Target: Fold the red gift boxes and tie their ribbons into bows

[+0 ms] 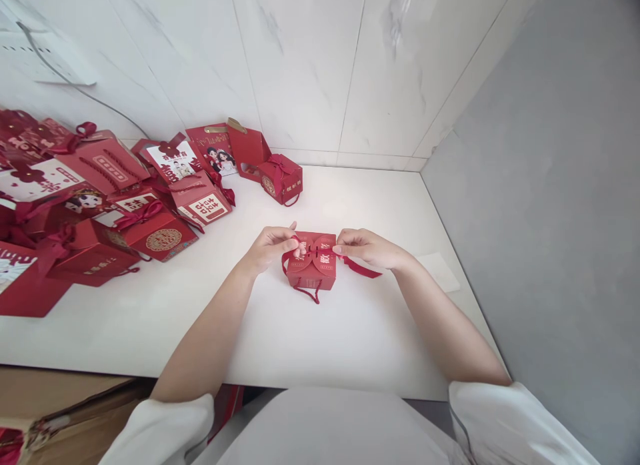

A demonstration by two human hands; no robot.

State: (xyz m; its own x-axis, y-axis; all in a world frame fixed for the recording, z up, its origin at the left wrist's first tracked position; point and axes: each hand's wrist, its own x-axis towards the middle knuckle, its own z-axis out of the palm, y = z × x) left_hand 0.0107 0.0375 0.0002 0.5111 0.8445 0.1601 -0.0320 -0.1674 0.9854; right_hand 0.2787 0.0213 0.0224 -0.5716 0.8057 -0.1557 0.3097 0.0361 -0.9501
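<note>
A small red gift box with pale printed characters stands on the white table in front of me. A dark red ribbon crosses its top, passing through the slots where the rounded flaps meet. My left hand pinches one side of the ribbon at the box's upper left. At the right edge of the top, my right hand grips the other side, and a loose tail hangs from it onto the table. The twisted cord handle droops at the box's near side.
Several red gift boxes, many with ribbons, are piled along the left of the white table. A bow-tied box stands near the tiled wall. A pale flat sheet lies at the right. Below left is an open cardboard box.
</note>
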